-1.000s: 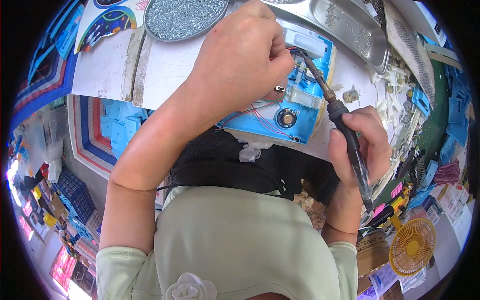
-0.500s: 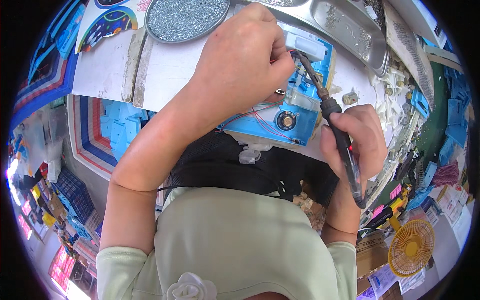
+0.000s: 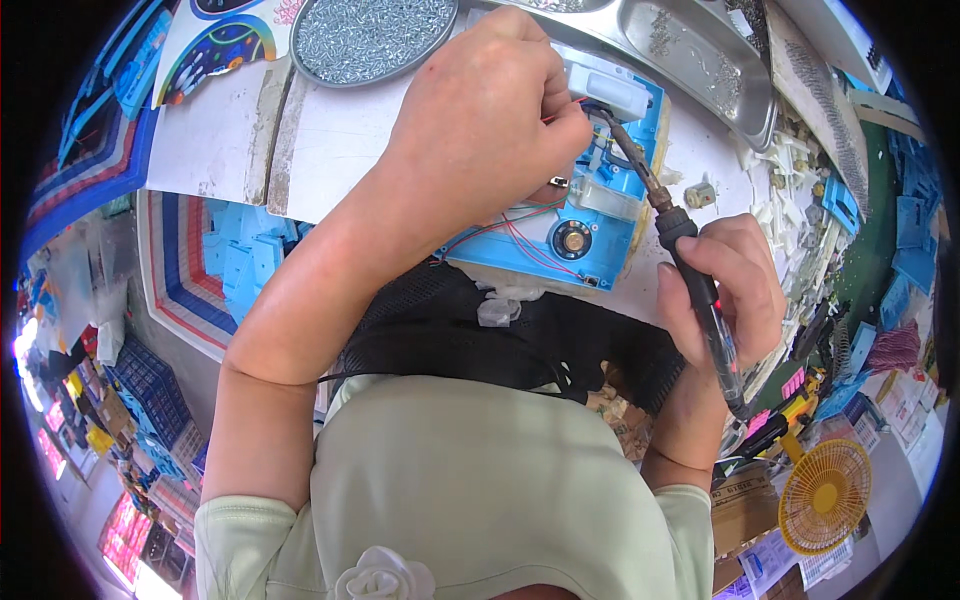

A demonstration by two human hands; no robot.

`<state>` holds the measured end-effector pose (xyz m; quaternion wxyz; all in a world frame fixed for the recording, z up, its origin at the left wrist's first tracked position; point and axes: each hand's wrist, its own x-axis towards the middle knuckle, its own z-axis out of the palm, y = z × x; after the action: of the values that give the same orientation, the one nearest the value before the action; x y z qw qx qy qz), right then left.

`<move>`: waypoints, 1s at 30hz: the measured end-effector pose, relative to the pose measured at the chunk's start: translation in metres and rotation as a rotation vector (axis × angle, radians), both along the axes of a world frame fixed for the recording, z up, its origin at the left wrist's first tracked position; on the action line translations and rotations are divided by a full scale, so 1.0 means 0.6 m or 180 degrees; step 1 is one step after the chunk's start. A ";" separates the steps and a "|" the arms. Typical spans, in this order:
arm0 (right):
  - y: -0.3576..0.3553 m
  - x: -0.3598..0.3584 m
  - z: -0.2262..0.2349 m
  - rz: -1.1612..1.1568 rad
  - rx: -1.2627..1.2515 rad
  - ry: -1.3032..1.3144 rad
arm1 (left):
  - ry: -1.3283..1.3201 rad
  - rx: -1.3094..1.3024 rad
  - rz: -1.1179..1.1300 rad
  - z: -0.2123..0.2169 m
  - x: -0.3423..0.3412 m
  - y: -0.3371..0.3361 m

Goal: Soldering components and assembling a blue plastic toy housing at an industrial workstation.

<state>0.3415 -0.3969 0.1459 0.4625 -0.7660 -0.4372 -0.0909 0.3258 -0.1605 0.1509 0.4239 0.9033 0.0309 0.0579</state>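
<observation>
My right hand (image 3: 745, 290) is wrapped round the black handle of a soldering iron (image 3: 690, 262). The iron slants up and left, its tip close to the fingers of my left hand (image 3: 490, 105). Those fingers are pinched together, with a thin red wire (image 3: 579, 101) showing at them. Beneath lies an opened blue plastic casing (image 3: 515, 255), partly covered by my left hand. It carries a round speaker (image 3: 572, 239), several loose wires and a white block-shaped part (image 3: 608, 92) near its upper edge. Whether the tip touches the joint cannot be made out.
An oval dish of small metal screws (image 3: 375, 38) stands at the far left of the table. A metal tray (image 3: 745, 110) lies at the far right. A small motor (image 3: 700, 195) sits beside the casing, near piled white plastic parts (image 3: 785, 215). A yellow fan (image 3: 823, 497) is at lower right.
My right hand and the soldering iron have shifted slightly right and down, the tip drawing a little away from the left fingers. My left hand has barely moved.
</observation>
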 end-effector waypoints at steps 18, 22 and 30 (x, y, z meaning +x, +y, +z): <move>-0.004 0.012 -0.007 0.0082 0.0098 0.0113 | -0.0198 0.0111 -0.0180 -0.020 0.003 0.010; 0.002 0.012 -0.006 0.0092 0.0079 0.0065 | 0.0233 -0.0018 -0.0048 0.002 0.008 0.002; 0.005 0.011 -0.006 0.0066 0.0094 0.0051 | -0.0164 -0.0138 -0.0255 -0.026 0.001 0.014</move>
<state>0.3482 -0.3940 0.1424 0.4781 -0.7552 -0.4401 -0.0864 0.3265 -0.1519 0.1351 0.4459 0.8927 -0.0149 0.0634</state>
